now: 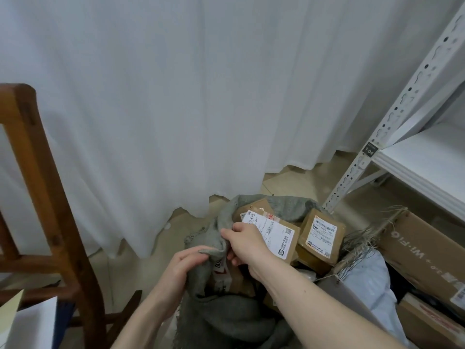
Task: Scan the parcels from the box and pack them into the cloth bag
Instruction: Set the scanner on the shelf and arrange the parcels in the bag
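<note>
A grey cloth bag (226, 316) sits on the floor with its mouth facing up. Inside it lie several brown cardboard parcels with white labels: one large parcel (279, 235) in the middle and a smaller parcel (323, 235) to its right. My left hand (186, 267) grips the near left edge of the bag's rim. My right hand (247, 241) pinches the same rim just above it, in front of the large parcel. A big cardboard box (425, 250) stands at the lower right with more packages inside.
A wooden chair (42, 197) stands at the left. A white curtain (176, 96) hangs behind the bag. A white metal shelf (412, 137) rises at the right. A light plastic mailer (370, 285) lies between bag and box.
</note>
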